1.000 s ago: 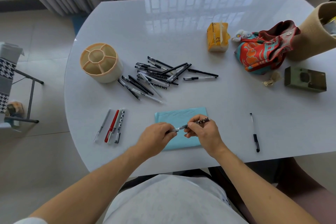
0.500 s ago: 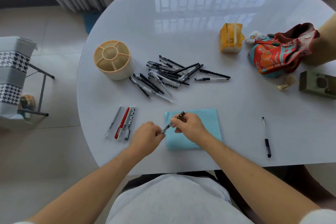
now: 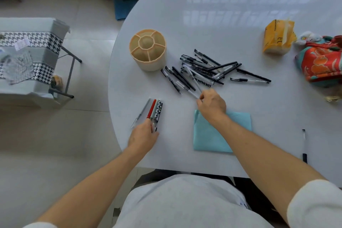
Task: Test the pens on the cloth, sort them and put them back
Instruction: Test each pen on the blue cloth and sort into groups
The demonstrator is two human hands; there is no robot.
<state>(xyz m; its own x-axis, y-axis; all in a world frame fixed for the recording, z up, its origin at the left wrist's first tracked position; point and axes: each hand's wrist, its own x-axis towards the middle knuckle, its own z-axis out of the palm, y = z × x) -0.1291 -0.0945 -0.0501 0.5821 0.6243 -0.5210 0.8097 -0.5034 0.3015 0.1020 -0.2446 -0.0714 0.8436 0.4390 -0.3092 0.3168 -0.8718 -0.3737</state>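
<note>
A light blue cloth (image 3: 236, 131) lies at the table's near edge. Beyond it is a loose pile of several black and clear pens (image 3: 203, 72). A beige round holder (image 3: 148, 61) with compartments stands to the pile's left. My right hand (image 3: 211, 103) reaches over the cloth's far left corner and pinches the near end of a clear pen (image 3: 193, 81) at the pile's edge. My left hand (image 3: 143, 133) holds the near end of a black patterned pen (image 3: 159, 111), which lies at the right of a short row of pens (image 3: 152, 109). One black-capped pen (image 3: 304, 146) lies alone at the right.
A yellow tissue pack (image 3: 277, 39) and a red patterned pouch (image 3: 322, 65) sit at the back right of the white table (image 3: 222, 24). A small stand (image 3: 27, 52) with houndstooth fabric is on the floor to the left.
Both hands held one patterned pen over the cloth. My left hand has carried it left to the row of pens, and my right hand has moved forward to the pile.
</note>
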